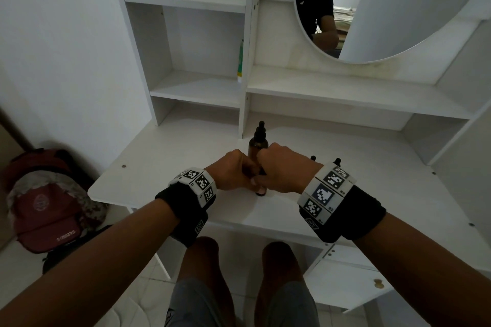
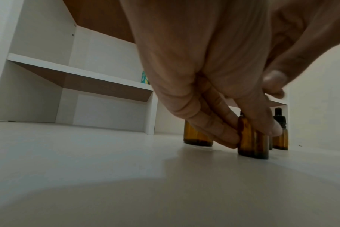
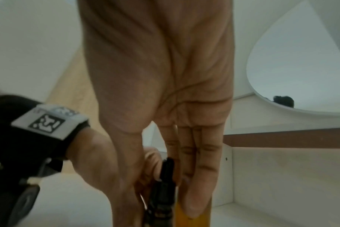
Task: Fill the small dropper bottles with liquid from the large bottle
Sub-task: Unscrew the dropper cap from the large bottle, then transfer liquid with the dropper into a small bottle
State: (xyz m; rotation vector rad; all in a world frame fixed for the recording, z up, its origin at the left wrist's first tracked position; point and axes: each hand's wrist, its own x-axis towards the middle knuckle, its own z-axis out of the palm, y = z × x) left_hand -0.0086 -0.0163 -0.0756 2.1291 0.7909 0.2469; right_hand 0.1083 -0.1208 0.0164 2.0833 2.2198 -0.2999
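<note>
**Both hands on one small dropper bottle at the table's middle**

We have our left hand (image 1: 233, 171) and right hand (image 1: 285, 167) pressed together over a small amber dropper bottle (image 2: 252, 141) that stands upright on the white table (image 1: 164, 167). From the left wrist view, our left fingers (image 2: 219, 130) and thumb pinch the glass body from both sides, with the base touching the tabletop. From the right wrist view, our right fingers (image 3: 200, 176) reach down along the bottle, and the thumb and fingers close around its black dropper cap (image 3: 165, 181); that picture is blurred, so we cannot tell how firm the hold is.

Just behind our hands stands the large bottle (image 1: 258, 145), amber with a black dropper top, upright on the table and near the divider of the white shelf unit (image 1: 247, 61). Two more small bottle tops (image 1: 313, 158) peek out behind our right wrist; the left wrist view shows one of these bottles (image 2: 280, 135) upright, capped, just beside the one we hold.

A round mirror (image 1: 385, 8) hangs above the shelf. A green tube (image 1: 240, 61) stands on a shelf to the left of the divider. A red backpack (image 1: 45, 202) lies on the floor to the left.
</note>
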